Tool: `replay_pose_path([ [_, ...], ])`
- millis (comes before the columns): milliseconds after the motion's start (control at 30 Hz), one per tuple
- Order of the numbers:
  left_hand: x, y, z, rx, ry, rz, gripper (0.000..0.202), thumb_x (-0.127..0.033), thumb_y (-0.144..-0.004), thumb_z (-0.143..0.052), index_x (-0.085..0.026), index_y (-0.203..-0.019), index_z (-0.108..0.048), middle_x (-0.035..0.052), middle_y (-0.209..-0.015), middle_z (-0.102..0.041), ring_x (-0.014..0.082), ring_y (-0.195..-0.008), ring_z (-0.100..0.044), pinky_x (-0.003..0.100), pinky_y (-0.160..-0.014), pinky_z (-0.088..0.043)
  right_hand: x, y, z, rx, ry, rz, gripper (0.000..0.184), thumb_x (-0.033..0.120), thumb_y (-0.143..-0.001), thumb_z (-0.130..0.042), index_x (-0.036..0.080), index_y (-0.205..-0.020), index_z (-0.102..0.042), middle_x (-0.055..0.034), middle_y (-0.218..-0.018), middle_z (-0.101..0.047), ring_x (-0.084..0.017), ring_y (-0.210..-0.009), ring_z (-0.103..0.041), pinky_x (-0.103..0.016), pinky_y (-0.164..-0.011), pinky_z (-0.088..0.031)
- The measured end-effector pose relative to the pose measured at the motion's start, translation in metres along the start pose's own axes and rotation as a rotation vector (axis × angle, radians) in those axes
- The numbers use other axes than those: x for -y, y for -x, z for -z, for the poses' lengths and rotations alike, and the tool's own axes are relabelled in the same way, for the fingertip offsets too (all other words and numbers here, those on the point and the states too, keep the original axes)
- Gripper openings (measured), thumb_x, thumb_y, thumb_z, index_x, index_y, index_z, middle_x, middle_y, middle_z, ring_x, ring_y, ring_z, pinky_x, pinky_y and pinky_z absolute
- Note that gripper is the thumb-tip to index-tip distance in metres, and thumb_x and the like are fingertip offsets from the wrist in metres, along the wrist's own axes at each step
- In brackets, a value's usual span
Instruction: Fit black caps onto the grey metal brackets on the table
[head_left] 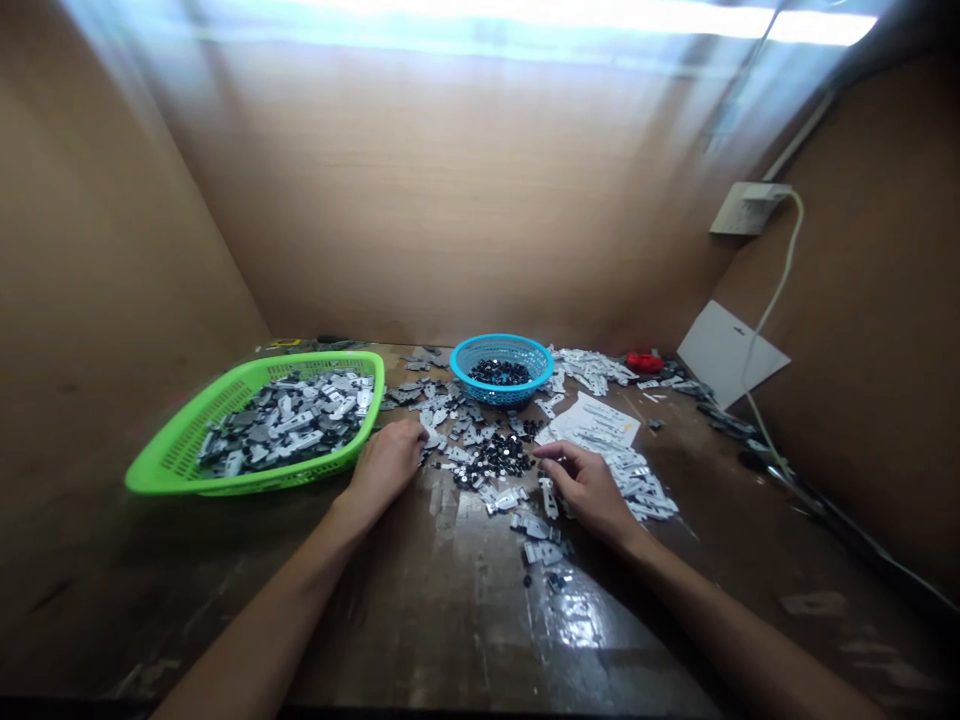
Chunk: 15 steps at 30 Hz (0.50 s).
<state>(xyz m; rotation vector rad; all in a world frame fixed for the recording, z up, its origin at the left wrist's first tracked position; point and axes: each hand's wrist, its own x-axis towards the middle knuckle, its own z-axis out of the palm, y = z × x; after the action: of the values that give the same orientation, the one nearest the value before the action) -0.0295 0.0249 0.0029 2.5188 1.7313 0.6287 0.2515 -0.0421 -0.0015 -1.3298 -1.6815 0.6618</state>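
My left hand [386, 465] rests curled on the bench at the edge of a scatter of small grey and white metal parts [450, 425], just right of a green plastic basket [255, 470] heaped with similar parts. My right hand [589, 490] reaches left, its fingertips close to a pile of small black pieces [491, 457]. Strips of white parts [637, 480] lie under and beyond that hand. The curled fingers hide whether either hand holds a small piece.
A blue basket [502, 368] of black pieces stands at the back of the dark, worn bench [480, 620]. Behind it lie a paper sheet [596, 420] and a red object [645, 362]. Brown walls enclose three sides. A white cable [769, 320] runs down the right wall.
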Motion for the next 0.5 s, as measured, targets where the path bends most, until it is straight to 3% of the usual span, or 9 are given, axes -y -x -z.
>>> replay_pose_path([
  [233, -0.025, 0.004, 0.015, -0.151, 0.120, -0.234, 0.013, -0.020, -0.082, -0.048, -0.019, -0.090, -0.058, 0.0052, -0.088, -0.059, 0.0179, -0.084, -0.054, 0.029, -0.075, -0.040, -0.001, 0.000, -0.003, 0.010, -0.016, 0.011, 0.021, 0.029, -0.082, -0.048, 0.019, -0.094, -0.063, -0.0045, -0.090, -0.065, -0.017, -0.078, -0.059, -0.028, -0.069, -0.044],
  [333, -0.048, 0.012, 0.014, -0.094, 0.209, -0.438, 0.015, -0.019, -0.083, -0.046, -0.019, -0.091, -0.059, 0.0058, -0.087, -0.060, 0.0175, -0.085, -0.054, 0.029, -0.076, -0.040, 0.004, 0.003, -0.006, 0.105, -0.078, -0.009, 0.027, 0.032, -0.081, -0.051, 0.020, -0.105, -0.059, -0.0036, -0.087, -0.064, -0.014, -0.065, -0.058, -0.026, -0.058, -0.045],
  [400, -0.063, 0.019, 0.011, -0.039, 0.280, -0.532, 0.016, -0.020, -0.083, -0.046, -0.019, -0.089, -0.060, 0.0064, -0.084, -0.060, 0.0173, -0.082, -0.054, 0.029, -0.075, -0.041, 0.009, 0.005, -0.007, 0.175, -0.081, 0.050, 0.028, 0.031, -0.079, -0.056, 0.020, -0.104, -0.059, -0.0025, -0.084, -0.064, -0.013, -0.064, -0.058, -0.025, -0.057, -0.045],
  [467, -0.075, 0.023, 0.008, -0.011, 0.414, -0.535, 0.016, -0.023, -0.082, -0.048, -0.019, -0.090, -0.061, 0.0069, -0.084, -0.061, 0.0177, -0.083, -0.055, 0.029, -0.076, -0.041, 0.012, 0.006, -0.007, 0.176, -0.042, 0.152, 0.019, 0.027, -0.078, -0.058, 0.020, -0.095, -0.063, -0.0021, -0.080, -0.064, -0.014, -0.069, -0.058, -0.025, -0.062, -0.045],
  [500, -0.078, 0.024, 0.007, -0.012, 0.487, -0.475, 0.017, -0.026, -0.081, -0.051, -0.020, -0.093, -0.061, 0.0073, -0.088, -0.061, 0.0184, -0.085, -0.055, 0.030, -0.077, -0.042, 0.013, 0.006, -0.006, 0.145, -0.026, 0.194, 0.014, 0.025, -0.079, -0.058, 0.020, -0.090, -0.064, -0.0023, -0.079, -0.063, -0.014, -0.072, -0.058, -0.026, -0.065, -0.045],
])
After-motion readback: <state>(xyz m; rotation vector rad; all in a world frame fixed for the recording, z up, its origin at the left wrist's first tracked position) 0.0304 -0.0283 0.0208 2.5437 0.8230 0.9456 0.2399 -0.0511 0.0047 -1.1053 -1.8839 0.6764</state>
